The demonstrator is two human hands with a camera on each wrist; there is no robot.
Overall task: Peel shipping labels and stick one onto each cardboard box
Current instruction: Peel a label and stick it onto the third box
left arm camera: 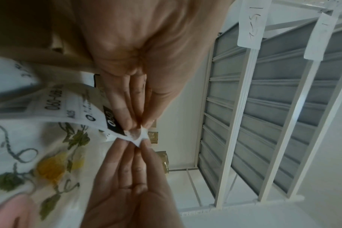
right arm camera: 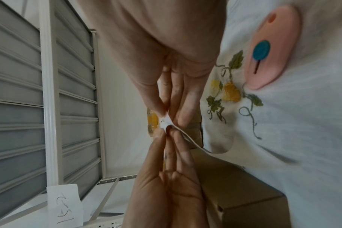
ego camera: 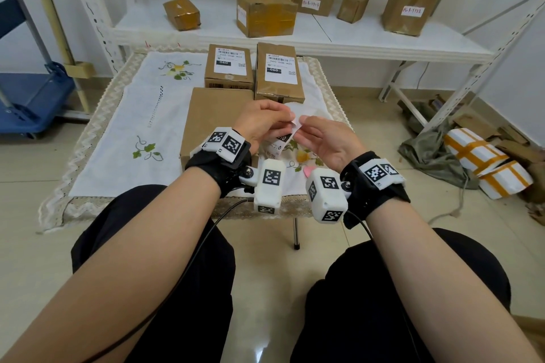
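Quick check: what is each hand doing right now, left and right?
Left hand: closed, fingers pinching a corner of the shipping label.
Right hand: closed, fingers pinching the same corner.

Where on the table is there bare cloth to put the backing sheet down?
The left half of the tablecloth is bare, bordered by the unlabelled box and the lace edge. The right side is crowded: two labelled boxes at the back, both hands and a pink tool near the front.

Matt brown cardboard is seen on the unlabelled box (ego camera: 216,115); the shipping label (left arm camera: 72,108) is smooth white paper; the tablecloth (ego camera: 129,115) is embroidered cloth.
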